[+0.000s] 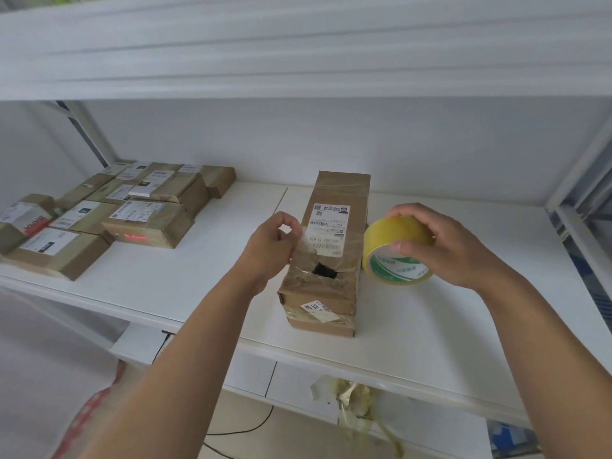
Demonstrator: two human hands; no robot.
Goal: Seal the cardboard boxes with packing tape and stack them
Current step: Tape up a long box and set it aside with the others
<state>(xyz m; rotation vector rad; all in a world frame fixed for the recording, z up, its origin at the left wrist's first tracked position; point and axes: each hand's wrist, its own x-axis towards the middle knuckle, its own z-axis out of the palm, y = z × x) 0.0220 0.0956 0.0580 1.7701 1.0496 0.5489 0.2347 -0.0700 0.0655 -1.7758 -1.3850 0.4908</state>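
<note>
Cardboard box [331, 253] is lying lengthwise at shelf [430, 326] centre, torn hole facing up. Right hand [440, 246] is gripping the yellow tape roll [395, 251] at the box's 3 o'clock; left hand [271, 250] is pinching the clear tape end [303, 241] at its 9 o'clock.

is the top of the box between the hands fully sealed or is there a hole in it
Not fully sealed. The cardboard box has clear tape across its top, but a dark ragged hole shows near its front end, below the shipping label.

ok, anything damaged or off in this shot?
Yes. The tall cardboard box between the hands has a dark ragged hole torn through its top, under wrinkled clear tape. Crumpled tape scraps hang off the shelf's front edge below it.
</note>
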